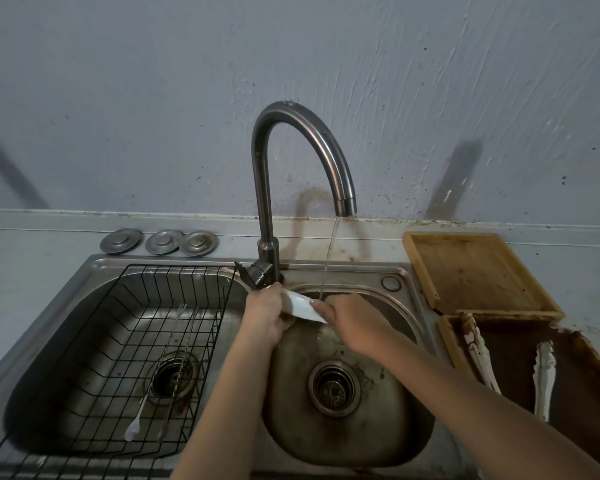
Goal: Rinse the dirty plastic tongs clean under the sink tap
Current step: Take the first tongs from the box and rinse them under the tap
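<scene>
While the water runs, the white plastic tongs (303, 307) sit between both hands, right under the thin stream of water (328, 261). The left hand (267, 315) curls its fingers round one end and grips it. The right hand (347, 322) covers the other end, with its fingers bent on the tongs; it looks like it is holding or rubbing them. Water lands on the tongs just beside the right hand's fingers.

So the rinsing looks to be under way, not done. The white part I can see looks clean, but the hands hide most of it, so I cannot tell if dirt is left. Turning the tap off and putting the tongs down is still to do.

Above the hands bends the curved grey metal tap (291, 161). Below them is the round steel sink bowl (395, 427) with its drain (334, 388). Past the left hand is a black wire rack (118, 341). Past the right hand is a dirty brown wooden tray (520, 344) with more dirty white pieces (542, 379) in it.
</scene>
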Demonstrator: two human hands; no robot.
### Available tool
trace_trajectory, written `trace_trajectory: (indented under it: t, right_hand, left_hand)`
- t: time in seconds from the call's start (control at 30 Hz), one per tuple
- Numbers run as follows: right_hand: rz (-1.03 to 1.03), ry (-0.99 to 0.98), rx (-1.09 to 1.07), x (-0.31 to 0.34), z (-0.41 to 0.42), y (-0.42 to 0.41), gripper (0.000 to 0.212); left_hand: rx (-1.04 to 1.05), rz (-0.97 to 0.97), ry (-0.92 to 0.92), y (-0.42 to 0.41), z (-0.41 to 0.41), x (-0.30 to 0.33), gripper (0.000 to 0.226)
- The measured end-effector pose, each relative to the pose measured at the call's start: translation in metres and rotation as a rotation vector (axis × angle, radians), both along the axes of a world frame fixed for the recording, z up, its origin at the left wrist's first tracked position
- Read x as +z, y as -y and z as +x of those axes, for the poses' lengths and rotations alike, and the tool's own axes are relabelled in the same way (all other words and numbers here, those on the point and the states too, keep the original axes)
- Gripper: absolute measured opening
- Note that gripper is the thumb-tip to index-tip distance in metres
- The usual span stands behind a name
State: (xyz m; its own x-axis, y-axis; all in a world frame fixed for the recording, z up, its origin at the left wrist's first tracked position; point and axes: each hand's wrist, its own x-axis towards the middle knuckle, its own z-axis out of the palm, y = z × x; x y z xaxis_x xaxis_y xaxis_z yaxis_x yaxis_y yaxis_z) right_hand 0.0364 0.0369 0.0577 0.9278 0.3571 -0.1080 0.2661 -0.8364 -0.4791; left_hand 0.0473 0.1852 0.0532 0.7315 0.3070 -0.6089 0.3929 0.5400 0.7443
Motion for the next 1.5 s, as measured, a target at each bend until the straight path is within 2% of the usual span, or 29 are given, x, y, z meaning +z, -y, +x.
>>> trace_trajectory:
  t: [0.07,0.13,0.17,0.23,0.33,0.37,0.53,0.67,0.73,0.8,0.9,0.93,1.07,1.17,1.27,1.3,1.37,1.5]
  right_hand:
    - [0.181,-0.123,-0.114,-0.009,-0.005,0.001,0.056]
    - [0.300,-0.195,-0.187,-0.012,-0.010,0.004,0.059]
    - [0.368,-0.244,-0.207,-0.012,-0.012,0.005,0.061]
    - [0.533,-0.360,-0.211,-0.010,-0.016,0.007,0.062]
    - [0.689,-0.406,-0.160,-0.003,-0.018,0.007,0.066]
    - [0.714,-0.397,-0.147,0.000,-0.018,0.007,0.067]
    - [0.736,-0.291,-0.101,0.007,-0.014,0.012,0.068]
    - [0.742,-0.193,-0.206,0.006,-0.011,0.019,0.069]
    - [0.683,-0.069,-0.255,-0.001,-0.012,0.022,0.067]
    - [0.414,0.053,-0.230,-0.012,-0.011,0.027,0.058]
    - [-0.316,-0.171,-0.109,-0.033,-0.016,0.036,0.050]
    - [-0.437,-0.195,-0.083,-0.038,-0.019,0.035,0.049]
    - [-0.281,0.005,-0.178,-0.040,-0.020,0.022,0.043]
    - [-0.443,-0.152,-0.076,-0.035,-0.021,0.017,0.043]
    - [-0.354,-0.132,-0.140,-0.035,-0.019,0.020,0.042]
    - [-0.386,-0.178,-0.108,-0.034,-0.019,0.022,0.043]
    - [-0.463,-0.313,-0.048,-0.036,-0.021,0.030,0.045]
    - [-0.247,-0.299,-0.222,-0.030,-0.013,0.057,0.050]
  left_hand:
    - [-0.065,0.355,-0.015,-0.011,-0.002,-0.008,0.032]
    - [-0.030,0.717,0.015,-0.024,-0.001,-0.016,0.060]
    - [-0.020,0.833,0.054,-0.029,0.001,-0.017,0.066]
    - [-0.046,0.918,0.143,-0.037,0.010,-0.017,0.057]
    - [-0.096,1.007,0.196,-0.040,0.019,-0.019,0.012]
    - [-0.095,1.046,0.190,-0.039,0.020,-0.019,0.006]
    - [-0.116,1.294,0.090,-0.035,0.027,-0.018,0.016]
    - [-0.234,1.397,0.002,-0.034,0.037,-0.010,0.024]
    - [-0.273,1.445,-0.021,-0.034,0.039,-0.009,0.025]
    - [-0.269,1.449,-0.016,-0.034,0.039,-0.010,0.026]
    - [-0.250,1.415,-0.001,-0.034,0.037,-0.010,0.027]
    - [-0.247,1.406,-0.002,-0.034,0.036,-0.010,0.029]
    - [-0.215,1.400,-0.005,-0.032,0.037,-0.011,0.036]
    - [-0.196,1.373,-0.009,-0.031,0.036,-0.010,0.037]
    - [-0.172,1.310,0.055,-0.031,0.035,-0.010,0.034]
    - [-0.146,1.275,0.090,-0.032,0.034,-0.011,0.032]
    - [-0.091,1.132,0.134,-0.029,0.032,-0.010,0.034]
    - [0.056,0.678,0.068,-0.001,0.024,-0.017,0.069]
